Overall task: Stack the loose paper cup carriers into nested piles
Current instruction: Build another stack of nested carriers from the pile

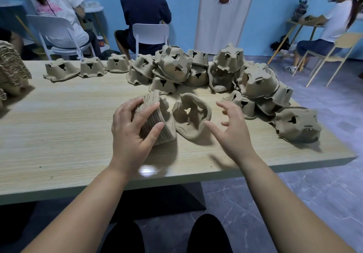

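A nested pile of brown paper cup carriers [157,119] lies on its side on the wooden table [59,134], and my left hand [133,127] grips it from above. Just right of it a single loose carrier [191,115] lies tilted with its hollow side facing me. My right hand [231,129] hovers beside that carrier with fingers spread and holds nothing. Several loose carriers are heaped at the back [176,68] and right [257,83] of the table.
One carrier [296,125] lies alone near the table's right edge. Three carriers [60,70] stand in a row at the back left. A tall finished stack [11,68] lies at the far left. Other people sit on chairs [150,34] beyond the table.
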